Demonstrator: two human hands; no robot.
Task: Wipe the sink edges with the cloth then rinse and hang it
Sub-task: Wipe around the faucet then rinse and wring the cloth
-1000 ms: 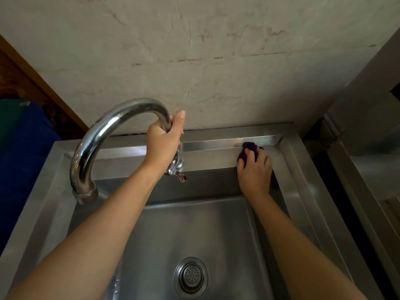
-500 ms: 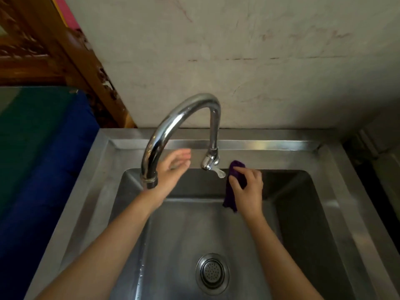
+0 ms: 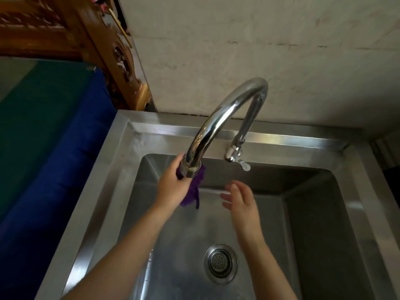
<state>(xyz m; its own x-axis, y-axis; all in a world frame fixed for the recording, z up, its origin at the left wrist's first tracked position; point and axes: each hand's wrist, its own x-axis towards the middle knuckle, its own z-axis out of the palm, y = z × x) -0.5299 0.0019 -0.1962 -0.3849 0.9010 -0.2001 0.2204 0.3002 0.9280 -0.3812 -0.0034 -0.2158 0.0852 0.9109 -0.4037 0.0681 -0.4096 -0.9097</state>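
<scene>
The purple cloth (image 3: 193, 192) hangs right under the spout of the chrome gooseneck faucet (image 3: 218, 118), over the basin of the steel sink (image 3: 121, 169). My left hand (image 3: 171, 187) holds the cloth at the spout, fingers partly hidden behind it. My right hand (image 3: 240, 198) hovers to the right of the cloth with fingers straight and holds nothing. No water stream is visible from the spout. The faucet lever (image 3: 243, 164) sits at the base on the back rim.
The drain strainer (image 3: 220, 263) lies in the basin floor between my forearms. A stained wall rises behind the sink. A blue and green surface (image 3: 43, 148) and carved wooden furniture (image 3: 104, 46) stand to the left. A dark gap lies at the right edge.
The cloth passed from my right hand to my left hand and moved left, under the spout. My right hand let go and opened. The view shifted left.
</scene>
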